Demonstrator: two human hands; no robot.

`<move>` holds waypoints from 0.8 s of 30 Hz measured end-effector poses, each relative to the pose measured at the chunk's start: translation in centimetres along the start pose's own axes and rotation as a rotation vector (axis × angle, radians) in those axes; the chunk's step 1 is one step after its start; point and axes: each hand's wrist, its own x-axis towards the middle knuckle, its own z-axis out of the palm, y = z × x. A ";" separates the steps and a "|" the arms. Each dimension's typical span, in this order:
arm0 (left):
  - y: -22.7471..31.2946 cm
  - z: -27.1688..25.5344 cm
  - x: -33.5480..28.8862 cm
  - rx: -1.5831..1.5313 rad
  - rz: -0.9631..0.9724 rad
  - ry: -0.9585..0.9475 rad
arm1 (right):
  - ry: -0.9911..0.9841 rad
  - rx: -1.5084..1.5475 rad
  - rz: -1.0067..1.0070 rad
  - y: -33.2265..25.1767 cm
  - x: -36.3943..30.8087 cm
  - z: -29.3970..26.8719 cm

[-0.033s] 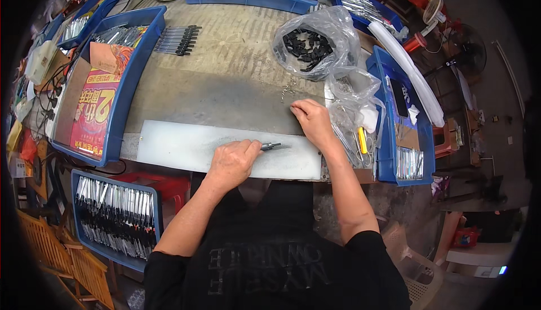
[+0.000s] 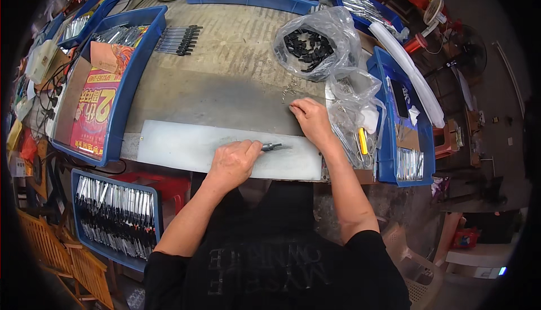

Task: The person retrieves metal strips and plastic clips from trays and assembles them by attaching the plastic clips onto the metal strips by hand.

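Observation:
My left hand (image 2: 232,162) rests over the white board (image 2: 174,145) at the table's near edge, its fingers closed round a pen. The pen's grey-and-dark end (image 2: 273,146) pokes out to the right; the rest is hidden in my fist. Further right and a little farther off, my right hand (image 2: 313,119) is lowered to the table with thumb and fingertips pinched together. Whatever lies between those fingertips is too small or hidden to make out. Just beyond them is a scatter of tiny metal pieces (image 2: 289,89).
A clear plastic bag (image 2: 345,45) of black plastic parts (image 2: 309,50) stands beyond my right hand. Several pens (image 2: 178,40) lie in a row at the far left. Blue trays (image 2: 116,132) flank the table; another blue tray (image 2: 158,211) full of pens sits lower left. A yellow-handled tool (image 2: 362,140) lies at right.

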 end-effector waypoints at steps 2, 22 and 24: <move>0.1 -0.2 0.1 -0.007 0.004 -0.001 | -0.005 -0.068 -0.067 0.8 0.7 0.7; -0.2 -0.2 0.0 -0.011 0.027 0.014 | -0.079 -0.402 0.105 1.6 3.6 0.7; 0.0 -0.2 0.0 -0.004 0.020 0.006 | -0.083 -0.418 0.100 1.5 3.8 0.8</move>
